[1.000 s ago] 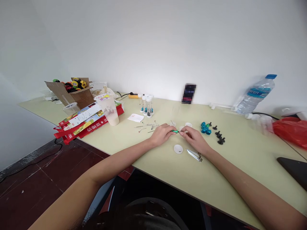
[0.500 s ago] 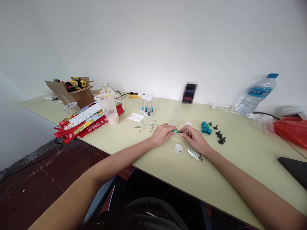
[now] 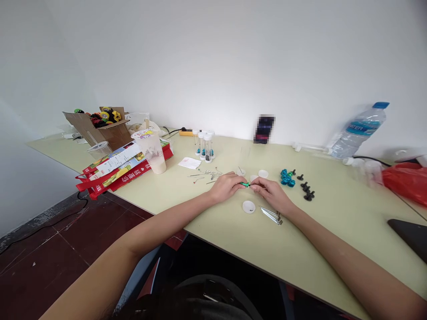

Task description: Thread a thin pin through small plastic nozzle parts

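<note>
My left hand [image 3: 227,185] is closed on a small shiny green part [image 3: 244,184] just above the table. The fingers of my right hand [image 3: 268,191] pinch a small dark piece at the right end of that part; its kind is too small to tell. Below the hands lies a round white cap [image 3: 248,207] with tiny dark bits in it. Beside it, under my right wrist, rest several thin metal rods [image 3: 271,215]. More white caps [image 3: 263,174] sit just behind my fingers.
Right of my hands are blue and green metallic parts [image 3: 287,178] and black flanged pieces [image 3: 308,194]. Thin metal pieces [image 3: 208,172] lie to the left, before capped clear tubes [image 3: 207,149]. A drink cup [image 3: 151,151], red bag [image 3: 126,171], cardboard box [image 3: 111,135] and water bottle [image 3: 360,131] stand farther out.
My hands stay almost in place, still together on the green part. The dark piece at its right end shows less now, with my right fingers slightly shifted. Nothing else has visibly moved.
</note>
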The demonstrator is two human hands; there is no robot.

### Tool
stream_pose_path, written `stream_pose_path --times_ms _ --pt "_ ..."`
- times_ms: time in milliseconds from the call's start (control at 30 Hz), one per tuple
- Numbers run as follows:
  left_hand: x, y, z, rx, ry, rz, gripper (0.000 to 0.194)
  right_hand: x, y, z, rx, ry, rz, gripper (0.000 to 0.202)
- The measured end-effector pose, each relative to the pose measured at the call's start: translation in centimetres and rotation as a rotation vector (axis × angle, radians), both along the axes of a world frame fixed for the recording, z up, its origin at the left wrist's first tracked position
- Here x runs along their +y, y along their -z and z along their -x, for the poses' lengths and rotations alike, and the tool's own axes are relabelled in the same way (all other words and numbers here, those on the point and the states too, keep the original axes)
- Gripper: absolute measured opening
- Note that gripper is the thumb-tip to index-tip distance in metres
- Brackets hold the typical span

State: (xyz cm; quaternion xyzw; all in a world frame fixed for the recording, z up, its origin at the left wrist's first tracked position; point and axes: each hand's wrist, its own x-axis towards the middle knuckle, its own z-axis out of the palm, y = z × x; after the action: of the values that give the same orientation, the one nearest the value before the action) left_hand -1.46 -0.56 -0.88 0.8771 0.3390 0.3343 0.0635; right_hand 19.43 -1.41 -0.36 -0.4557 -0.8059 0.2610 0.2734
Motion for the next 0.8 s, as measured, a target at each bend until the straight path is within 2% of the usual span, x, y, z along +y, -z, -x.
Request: stream_pose_path --times_ms 133,367,600,800 --pt "-0.09 -0.13 -0.06 -0.006 0.019 0.016 0.029 -0.07 -0.08 -0.09 -0.019 -0.029 0.060 0.060" --pt "0.00 -0.34 -0.16 -0.088 -0.058 0.090 0.024 -0.59 -0.45 -0.12 0.045 0.011 -0.094 0.050" --pt "0.02 -0.09 -0.11 -0.092 -0.049 0.049 0.024 -0.70 -0.44 0.21 -0.004 0.044 -0.101 0.046" --pt "-0.02 -0.12 -0.12 -0.056 -0.001 0.015 0.027 -0.54 -0.44 0.07 -0.067 0.016 -0.030 0.059"
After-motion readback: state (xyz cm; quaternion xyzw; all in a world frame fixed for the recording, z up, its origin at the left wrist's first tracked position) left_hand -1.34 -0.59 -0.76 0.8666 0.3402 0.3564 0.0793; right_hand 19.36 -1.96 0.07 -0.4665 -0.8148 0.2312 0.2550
